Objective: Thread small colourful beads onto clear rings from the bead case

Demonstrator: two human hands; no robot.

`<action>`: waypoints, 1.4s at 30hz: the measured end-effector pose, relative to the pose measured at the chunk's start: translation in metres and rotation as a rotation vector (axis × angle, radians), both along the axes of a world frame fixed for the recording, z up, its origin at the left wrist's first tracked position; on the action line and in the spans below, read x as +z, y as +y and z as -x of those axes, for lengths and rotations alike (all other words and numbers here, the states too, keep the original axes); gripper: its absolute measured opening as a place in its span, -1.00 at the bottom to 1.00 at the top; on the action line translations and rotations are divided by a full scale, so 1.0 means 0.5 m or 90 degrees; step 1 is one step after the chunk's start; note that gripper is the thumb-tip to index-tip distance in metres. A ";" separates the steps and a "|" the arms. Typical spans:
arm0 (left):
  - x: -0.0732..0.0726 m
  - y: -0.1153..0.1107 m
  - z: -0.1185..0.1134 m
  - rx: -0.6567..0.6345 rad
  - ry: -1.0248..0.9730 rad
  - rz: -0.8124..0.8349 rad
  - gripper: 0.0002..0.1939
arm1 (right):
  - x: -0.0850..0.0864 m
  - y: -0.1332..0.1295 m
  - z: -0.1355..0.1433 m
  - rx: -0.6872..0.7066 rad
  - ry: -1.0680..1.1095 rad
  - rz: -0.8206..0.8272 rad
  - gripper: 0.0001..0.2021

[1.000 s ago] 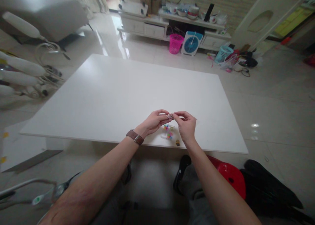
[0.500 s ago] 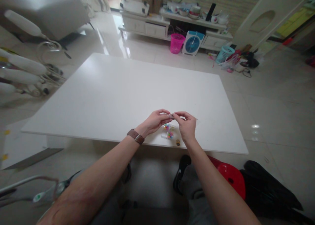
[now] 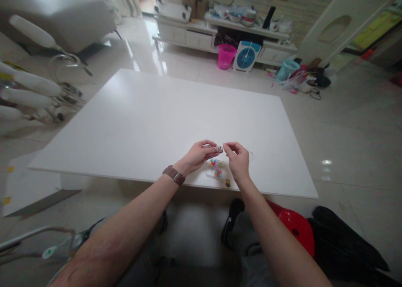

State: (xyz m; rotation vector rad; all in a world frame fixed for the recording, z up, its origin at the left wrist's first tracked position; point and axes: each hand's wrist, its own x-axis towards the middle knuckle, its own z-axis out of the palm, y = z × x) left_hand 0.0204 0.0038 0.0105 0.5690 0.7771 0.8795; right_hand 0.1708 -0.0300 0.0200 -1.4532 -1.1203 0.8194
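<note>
My left hand (image 3: 200, 154) pinches a small pale-and-brown banded object (image 3: 218, 149) between thumb and fingers, above the near part of the white table. Its exact kind is too small to tell. Just to the right, my right hand (image 3: 238, 156) is closed in a pinch, its fingertips a little apart from that object; whatever they hold is too fine to make out. Below the hands lies a clear plastic case (image 3: 215, 170) with bright multicoloured bits, seemingly beads, in its compartments. Beside it, close to the table's front edge, rests a small yellow-and-dark figure (image 3: 228, 183).
The white table (image 3: 163, 115) stretches ahead and to the left. Beyond it stand a pink basket (image 3: 226, 57), a blue-and-white fan (image 3: 246, 57) and a low cabinet (image 3: 197, 40). A red stool (image 3: 297, 228) stands low at right, and white padded equipment (image 3: 34, 80) at left.
My right fingertips have drawn slightly away from the small banded object, leaving a narrow gap. My left hand keeps its hold and the object shows more plainly.
</note>
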 end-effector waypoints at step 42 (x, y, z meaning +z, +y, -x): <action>-0.028 -0.003 0.005 -0.044 0.174 -0.130 -0.70 | -0.022 0.001 0.003 0.067 0.043 0.038 -0.79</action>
